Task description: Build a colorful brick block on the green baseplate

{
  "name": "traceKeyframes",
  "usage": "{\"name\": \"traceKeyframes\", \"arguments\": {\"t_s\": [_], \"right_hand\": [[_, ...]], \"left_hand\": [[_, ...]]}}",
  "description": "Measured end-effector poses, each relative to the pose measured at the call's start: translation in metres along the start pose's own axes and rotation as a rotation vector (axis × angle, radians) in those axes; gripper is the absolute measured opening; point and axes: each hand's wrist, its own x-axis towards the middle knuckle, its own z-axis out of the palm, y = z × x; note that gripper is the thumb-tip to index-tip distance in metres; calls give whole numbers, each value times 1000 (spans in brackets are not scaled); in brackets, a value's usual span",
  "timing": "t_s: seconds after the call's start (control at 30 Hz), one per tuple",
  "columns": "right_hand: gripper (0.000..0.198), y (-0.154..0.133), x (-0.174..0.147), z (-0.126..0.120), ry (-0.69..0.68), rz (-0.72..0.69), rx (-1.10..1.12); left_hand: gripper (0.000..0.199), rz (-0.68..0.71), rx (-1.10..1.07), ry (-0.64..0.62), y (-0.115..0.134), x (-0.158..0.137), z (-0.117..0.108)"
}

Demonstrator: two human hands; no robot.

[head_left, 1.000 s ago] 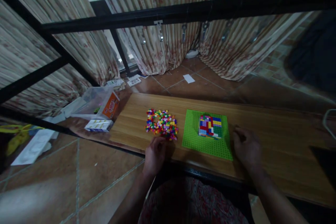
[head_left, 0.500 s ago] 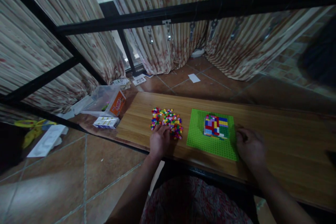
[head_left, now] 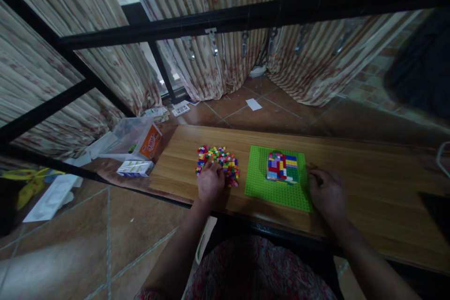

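Observation:
My left hand (head_left: 210, 182) rests at the near side of a loose pile of small coloured toy bricks (head_left: 231, 161), its fingers curled down among them. What its fingertips pinch, if anything, is hidden. A bright green studded baseplate (head_left: 258, 192) lies to the right of the pile. On it stands a low block built of many coloured bricks (head_left: 282, 167), in red, blue, yellow, purple and other colours. Beside the plate's right edge, my right hand (head_left: 326, 192) lies with fingers curled together; I cannot make out anything in them.
The wooden table (head_left: 379, 183) reaches far to the right, where a dark flat object (head_left: 436, 211) lies. Left of it, a clear plastic box (head_left: 128, 136) with an orange label and a white-blue carton (head_left: 135, 168) stand on a lower surface. A black metal rail (head_left: 225, 23) and curtains rise behind.
The view has shifted slightly, so the whole scene sits a little further left. The left hand's fingers have moved slightly among the loose bricks. The right hand stays curled beside the baseplate.

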Motion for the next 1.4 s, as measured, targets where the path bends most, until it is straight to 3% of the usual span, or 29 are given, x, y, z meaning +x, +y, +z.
{"name": "traceKeyframes", "arguments": {"t_s": [0.3, 0.7, 0.87, 1.07, 1.23, 1.4], "right_hand": [[27, -3, 2, -1, 2, 25, 7], [26, -3, 1, 0, -4, 18, 23], [24, -6, 2, 2, 16, 12, 29], [22, -10, 3, 0, 20, 24, 34], [22, -12, 4, -2, -5, 40, 60], [21, -11, 4, -1, -5, 50, 76]], "left_hand": [[15, 79, 41, -40, 6, 5, -2], [15, 141, 129, -225, 15, 17, -14], [17, 158, 176, -208, 20, 16, -22], [18, 297, -63, -229, 59, 14, -26], [22, 457, -165, -234, 101, 21, -11], [27, 516, -159, -251, 124, 30, 7]]}}
